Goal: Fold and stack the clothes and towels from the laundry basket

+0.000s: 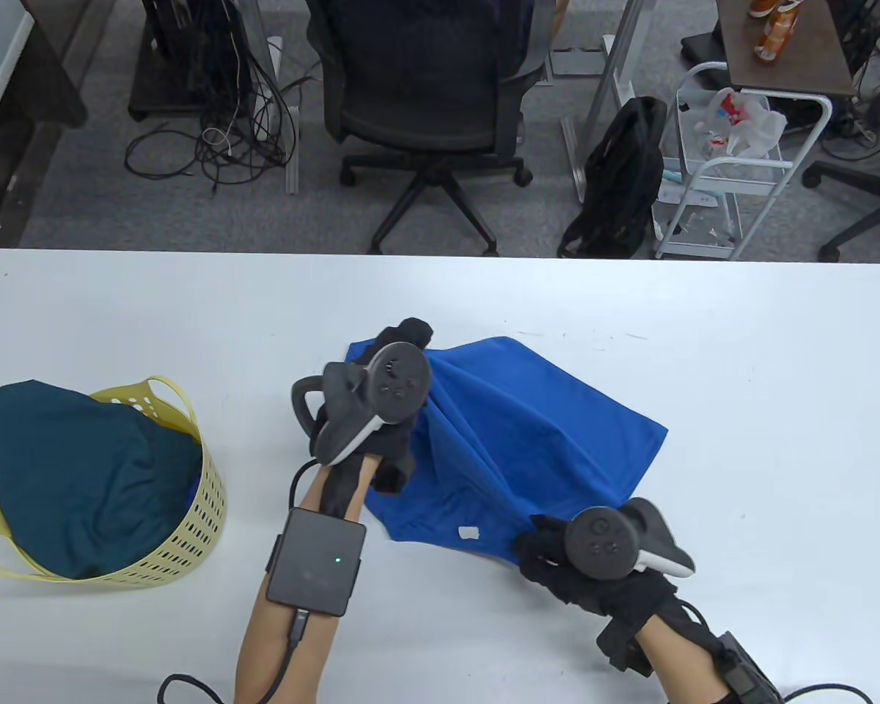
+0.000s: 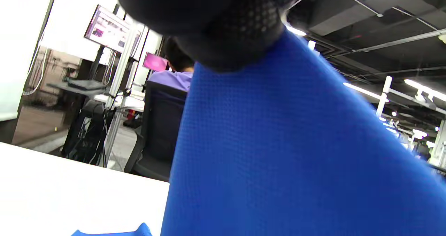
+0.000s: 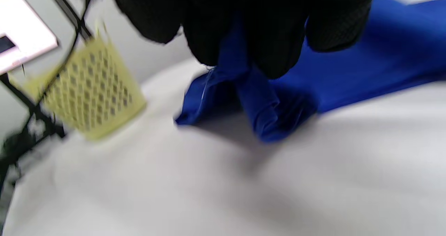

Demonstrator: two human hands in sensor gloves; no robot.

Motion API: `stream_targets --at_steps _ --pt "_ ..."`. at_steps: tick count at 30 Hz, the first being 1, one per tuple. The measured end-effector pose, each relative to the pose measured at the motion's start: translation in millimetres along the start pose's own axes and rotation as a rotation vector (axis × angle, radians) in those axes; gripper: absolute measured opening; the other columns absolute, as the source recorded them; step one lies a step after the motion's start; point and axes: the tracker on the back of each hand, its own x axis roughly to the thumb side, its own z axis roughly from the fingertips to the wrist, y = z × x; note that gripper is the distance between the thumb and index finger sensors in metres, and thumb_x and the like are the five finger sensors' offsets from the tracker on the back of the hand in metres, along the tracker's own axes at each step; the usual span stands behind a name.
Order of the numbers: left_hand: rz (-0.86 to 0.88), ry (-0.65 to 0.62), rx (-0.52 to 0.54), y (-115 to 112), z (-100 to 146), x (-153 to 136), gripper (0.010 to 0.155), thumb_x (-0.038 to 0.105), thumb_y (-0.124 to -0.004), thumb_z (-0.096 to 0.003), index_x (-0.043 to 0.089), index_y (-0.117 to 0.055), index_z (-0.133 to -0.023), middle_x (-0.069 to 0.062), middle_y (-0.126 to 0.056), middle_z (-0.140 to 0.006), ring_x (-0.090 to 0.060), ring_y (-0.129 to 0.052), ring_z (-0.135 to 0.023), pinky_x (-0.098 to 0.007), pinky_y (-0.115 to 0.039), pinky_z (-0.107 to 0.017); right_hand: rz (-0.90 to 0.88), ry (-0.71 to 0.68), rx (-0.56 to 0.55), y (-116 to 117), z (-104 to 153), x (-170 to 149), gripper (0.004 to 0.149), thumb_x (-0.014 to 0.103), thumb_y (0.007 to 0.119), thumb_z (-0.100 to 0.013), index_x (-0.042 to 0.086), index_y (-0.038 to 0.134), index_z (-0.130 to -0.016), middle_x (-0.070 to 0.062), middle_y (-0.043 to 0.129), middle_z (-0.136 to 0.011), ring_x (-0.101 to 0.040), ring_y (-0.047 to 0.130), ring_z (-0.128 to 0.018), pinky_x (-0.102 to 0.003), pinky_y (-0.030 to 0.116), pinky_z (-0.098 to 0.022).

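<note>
Blue cloth (image 1: 528,433) is lying crumpled mid-table (image 1: 741,381), well apart from the yellow laundry basket (image 1: 209,506) and on the side of it away from the table's left end. Left hand (image 1: 381,411) is pinching the cloth's far corner, fingers curled round it, cloth hanging from the grip. Right hand (image 1: 579,557) is gripping the near edge, fingers (image 3: 278,30) bunched on a fold. Dark teal garment (image 1: 73,477) is sitting piled in the basket, spilling over its rim.
</note>
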Motion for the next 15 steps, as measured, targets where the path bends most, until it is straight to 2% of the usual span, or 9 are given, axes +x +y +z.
stream_targets --at_steps 3,4,5,6,9,10,11,13,15 --pt "0.309 -0.087 -0.132 23 -3 -38 0.036 0.028 -0.073 -0.0627 0.029 -0.079 -0.099 -0.005 -0.092 -0.089 -0.009 -0.105 -0.056 -0.022 -0.097 -0.04 -0.032 0.002 -0.275 -59 13 -1 0.03 0.03 0.089 -0.052 0.018 0.088 -0.079 -0.016 0.09 -0.088 -0.032 0.095 -0.074 -0.059 0.076 -0.061" --pt "0.435 -0.153 -0.21 30 -5 -50 0.043 0.034 -0.077 -0.0618 0.024 -0.076 -0.104 -0.008 -0.089 -0.093 -0.011 -0.104 -0.061 -0.024 -0.096 -0.046 -0.019 0.011 -0.32 -83 15 0 0.029 0.028 0.09 -0.05 0.019 0.088 -0.078 -0.016 0.091 -0.087 -0.031 0.096 -0.071 -0.06 0.076 -0.061" --pt "0.506 -0.212 -0.29 34 -7 -56 0.061 0.043 -0.086 -0.0569 0.019 -0.069 -0.111 -0.011 -0.083 -0.1 -0.013 -0.101 -0.07 -0.027 -0.095 -0.053 -0.021 0.025 -0.331 -101 14 0 0.03 0.026 0.09 -0.051 0.021 0.087 -0.08 -0.015 0.091 -0.087 -0.03 0.095 -0.072 -0.061 0.076 -0.061" --pt "0.493 -0.252 -0.335 38 -9 -59 0.073 0.042 -0.093 -0.0524 0.017 -0.064 -0.114 -0.012 -0.079 -0.105 -0.014 -0.098 -0.076 -0.028 -0.093 -0.059 -0.037 0.045 -0.364 -117 10 -1 0.031 0.023 0.089 -0.051 0.023 0.084 -0.082 -0.014 0.09 -0.087 -0.029 0.094 -0.071 -0.061 0.076 -0.062" --pt "0.184 -0.196 -0.295 32 -25 -61 0.068 0.033 -0.094 -0.0507 0.026 -0.065 -0.112 -0.003 -0.08 -0.103 -0.008 -0.098 -0.077 -0.025 -0.094 -0.06 -0.047 0.105 -0.454 -146 -19 -5 0.049 0.017 0.086 -0.052 0.027 0.073 -0.098 -0.013 0.089 -0.087 -0.03 0.094 -0.07 -0.062 0.075 -0.061" --pt "0.116 -0.119 -0.286 21 -36 -61 0.058 0.035 -0.089 -0.0512 0.03 -0.071 -0.106 -0.001 -0.083 -0.099 -0.009 -0.099 -0.073 -0.026 -0.094 -0.057 -0.014 0.19 -0.417 -151 -41 -7 0.063 0.016 0.086 -0.052 0.024 0.061 -0.11 -0.013 0.088 -0.088 -0.031 0.092 -0.072 -0.063 0.074 -0.062" --pt "0.057 0.011 -0.201 13 -46 -63 0.05 0.038 -0.085 -0.0518 0.032 -0.076 -0.101 -0.001 -0.086 -0.094 -0.009 -0.1 -0.068 -0.027 -0.094 -0.054 0.106 0.308 -0.374 -153 -62 -8 0.071 0.015 0.084 -0.053 0.022 0.049 -0.115 -0.012 0.086 -0.089 -0.031 0.09 -0.073 -0.064 0.072 -0.063" --pt "0.011 0.103 -0.104 12 -58 -61 0.047 0.045 -0.078 -0.0508 0.033 -0.08 -0.096 -0.001 -0.085 -0.091 -0.012 -0.098 -0.068 -0.03 -0.091 -0.054 0.38 0.442 -0.442 -162 -81 4 0.065 0.02 0.081 -0.054 0.016 0.054 -0.113 -0.008 0.084 -0.09 -0.026 0.09 -0.075 -0.063 0.072 -0.064" --pt "-0.061 0.088 0.067 27 -61 -52 0.047 0.049 -0.072 -0.0506 0.037 -0.076 -0.096 -0.001 -0.077 -0.099 -0.019 -0.09 -0.081 -0.044 -0.082 -0.066 0.515 0.42 -0.645 -176 -82 24 0.044 0.022 0.078 -0.054 0.026 0.071 -0.098 -0.005 0.084 -0.09 -0.025 0.089 -0.075 -0.062 0.072 -0.064"
